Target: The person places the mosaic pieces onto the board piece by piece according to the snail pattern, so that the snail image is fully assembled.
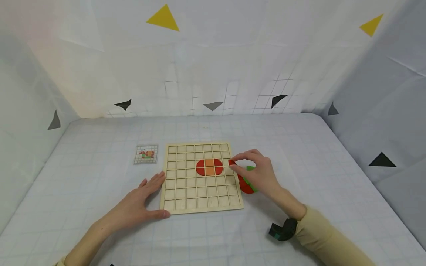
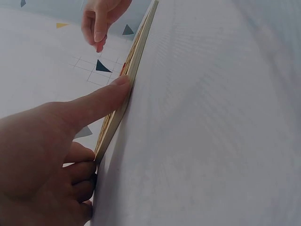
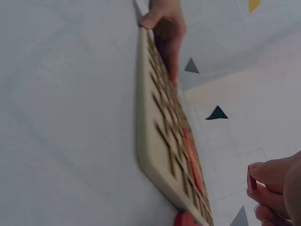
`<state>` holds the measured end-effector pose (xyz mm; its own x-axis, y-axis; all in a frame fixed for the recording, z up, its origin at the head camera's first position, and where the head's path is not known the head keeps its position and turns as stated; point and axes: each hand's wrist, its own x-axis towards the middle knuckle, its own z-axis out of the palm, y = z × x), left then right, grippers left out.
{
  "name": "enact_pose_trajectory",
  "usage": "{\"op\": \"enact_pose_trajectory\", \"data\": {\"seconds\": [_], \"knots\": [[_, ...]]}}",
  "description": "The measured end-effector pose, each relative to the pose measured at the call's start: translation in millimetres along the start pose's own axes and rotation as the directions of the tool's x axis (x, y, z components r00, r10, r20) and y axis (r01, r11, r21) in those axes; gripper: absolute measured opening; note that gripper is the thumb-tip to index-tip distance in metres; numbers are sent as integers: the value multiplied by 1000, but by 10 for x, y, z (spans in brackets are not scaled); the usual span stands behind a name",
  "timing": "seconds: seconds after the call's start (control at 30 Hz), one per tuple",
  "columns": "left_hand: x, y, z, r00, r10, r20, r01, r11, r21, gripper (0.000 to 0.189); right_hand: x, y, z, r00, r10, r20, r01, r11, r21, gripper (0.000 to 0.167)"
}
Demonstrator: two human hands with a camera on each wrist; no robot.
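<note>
A wooden grid board [image 1: 191, 193] lies in the middle of the head view. Four-sided orange tiles [image 1: 209, 170] sit in its cells, flanked by red round-cornered tiles [image 1: 200, 167]. Against the board's lower left corner rests my left hand [image 1: 136, 203], its thumb at the near edge and its extended fingers along the left side. My right hand [image 1: 261, 170] pinches a red tile [image 1: 232, 162] between thumb and fingertips, over the board's right edge. In the right wrist view that tile [image 3: 252, 180] shows edge-on, raised above the board.
Red tiles [image 1: 246, 187] and green tiles [image 1: 251, 168] lie right of the board, partly under my right hand. A small picture card [image 1: 146, 154] with a gridded design lies left of it. A black device [image 1: 283, 229] sits at my right wrist. White sheeting [image 1: 213, 55] surrounds the table.
</note>
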<state>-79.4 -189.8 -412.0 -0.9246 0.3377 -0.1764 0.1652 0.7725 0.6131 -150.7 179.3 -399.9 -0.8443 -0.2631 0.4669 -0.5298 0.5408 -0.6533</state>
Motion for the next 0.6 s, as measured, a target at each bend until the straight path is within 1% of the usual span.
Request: {"op": "enact_pose_trajectory", "data": {"seconds": [0.07, 0.2, 0.3, 0.43, 0.5, 0.6], "knots": [[2, -6, 4, 1000, 1, -1, -1, 1000, -3, 111, -27, -9, 50, 1000, -18, 2, 18, 1000, 9, 21], [1, -10, 7, 1000, -1, -1, 1, 1000, -8, 111, -94, 11, 163, 997, -64, 31, 64, 998, 18, 21], [-2, -10, 7, 1000, 4, -2, -4, 1000, -12, 111, -144, 29, 237, 996, -61, 63, 60, 998, 20, 22], [-2, -9, 6, 1000, 8, -3, -8, 1000, -12, 110, -185, 46, 298, 995, -51, 81, 50, 999, 23, 24], [2, -7, 6, 1000, 6, -2, -6, 1000, -6, 110, -192, 58, 318, 994, -76, 72, 75, 997, 25, 24], [3, -5, 4, 1000, 9, -4, -9, 1000, -2, 110, -195, 84, 342, 989, -135, 60, 133, 991, 31, 26]]}}
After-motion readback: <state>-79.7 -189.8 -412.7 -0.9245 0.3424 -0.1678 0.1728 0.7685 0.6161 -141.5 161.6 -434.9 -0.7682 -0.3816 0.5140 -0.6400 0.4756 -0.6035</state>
